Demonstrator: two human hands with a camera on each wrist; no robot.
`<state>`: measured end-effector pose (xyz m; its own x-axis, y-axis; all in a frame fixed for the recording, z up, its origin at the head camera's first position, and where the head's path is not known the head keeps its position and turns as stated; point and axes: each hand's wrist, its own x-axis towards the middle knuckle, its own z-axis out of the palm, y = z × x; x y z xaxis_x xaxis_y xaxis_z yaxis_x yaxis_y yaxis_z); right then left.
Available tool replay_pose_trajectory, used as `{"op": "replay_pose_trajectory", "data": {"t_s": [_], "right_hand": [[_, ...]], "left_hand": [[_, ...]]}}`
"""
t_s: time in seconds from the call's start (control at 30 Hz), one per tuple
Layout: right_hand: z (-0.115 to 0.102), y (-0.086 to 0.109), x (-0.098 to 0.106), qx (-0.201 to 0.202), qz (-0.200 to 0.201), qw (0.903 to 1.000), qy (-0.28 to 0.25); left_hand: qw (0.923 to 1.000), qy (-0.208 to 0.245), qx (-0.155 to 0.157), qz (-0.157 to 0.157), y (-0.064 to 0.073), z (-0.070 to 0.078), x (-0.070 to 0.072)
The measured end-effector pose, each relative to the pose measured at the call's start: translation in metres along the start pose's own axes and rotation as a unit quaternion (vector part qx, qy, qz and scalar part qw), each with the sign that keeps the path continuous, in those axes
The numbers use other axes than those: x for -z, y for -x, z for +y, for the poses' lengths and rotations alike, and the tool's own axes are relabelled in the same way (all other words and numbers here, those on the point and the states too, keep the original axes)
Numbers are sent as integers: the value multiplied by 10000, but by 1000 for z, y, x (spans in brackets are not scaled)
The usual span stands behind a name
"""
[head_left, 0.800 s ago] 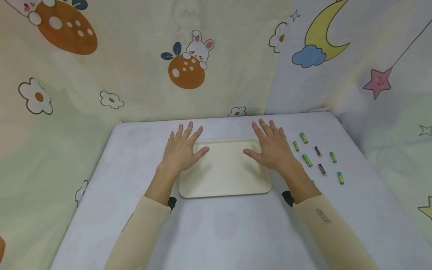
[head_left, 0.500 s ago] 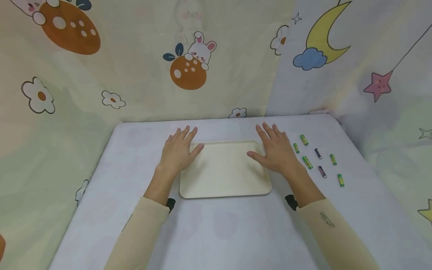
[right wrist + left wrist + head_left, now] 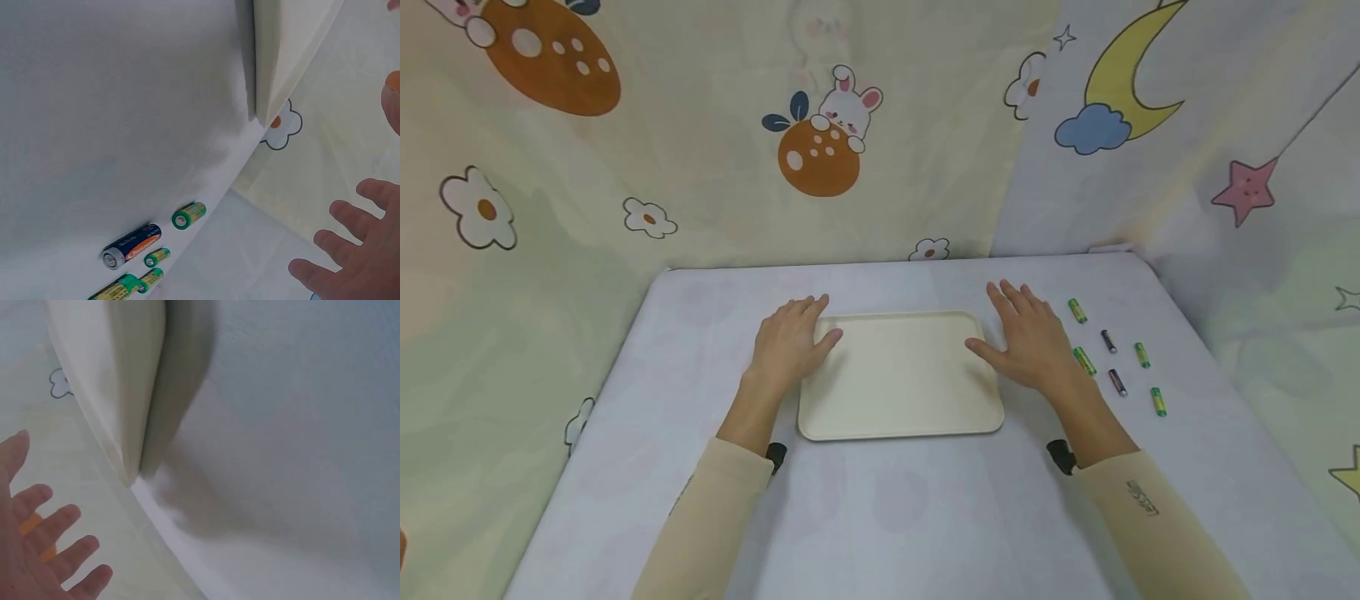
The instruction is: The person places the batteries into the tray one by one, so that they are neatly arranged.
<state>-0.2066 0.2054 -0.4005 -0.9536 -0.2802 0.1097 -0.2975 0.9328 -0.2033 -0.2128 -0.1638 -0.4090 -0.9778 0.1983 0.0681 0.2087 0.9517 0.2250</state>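
A cream rectangular tray (image 3: 901, 379) lies on the white table between both hands. Over its left end is my left hand (image 3: 788, 343), fingers loosely extended and holding nothing. My right hand (image 3: 1033, 346) hovers by the tray's right end, fingers spread, nothing held. Both wrist views show the hands apart from the tray wall (image 3: 139, 381). Right of the right hand lie several batteries: green ones such as a green battery (image 3: 1158, 402), and dark ones such as a dark battery (image 3: 1117, 382). In the right wrist view a dark blue and orange battery (image 3: 132, 245) lies beside green ones, some partly cut off.
The white table (image 3: 895, 517) runs back to a printed cloth backdrop (image 3: 715, 125) with rabbits, flowers and a moon. Another cloth side (image 3: 1285, 333) hangs at the right of the table. Dark bands, like the black band (image 3: 1062, 457), sit on the wrists.
The hands have drawn apart: the left has shifted left and slightly nearer, the right has moved right towards the batteries, hiding one of them. The tray has stayed in place.
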Motion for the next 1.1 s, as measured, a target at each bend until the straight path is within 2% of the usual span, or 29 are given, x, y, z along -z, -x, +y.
{"op": "replay_pose_trajectory", "data": {"t_s": [0.33,0.73,1.1], "right_hand": [[11,11,0,-124,79,9999,-38],[29,23,-2,-67,268,9996,-22],[41,33,0,-258,96,9996,33]], "left_hand": [[9988,88,398,-267,-1,-9,-8],[9973,160,577,-431,0,-13,-9],[9926,485,870,-701,-2,-14,-9]]}}
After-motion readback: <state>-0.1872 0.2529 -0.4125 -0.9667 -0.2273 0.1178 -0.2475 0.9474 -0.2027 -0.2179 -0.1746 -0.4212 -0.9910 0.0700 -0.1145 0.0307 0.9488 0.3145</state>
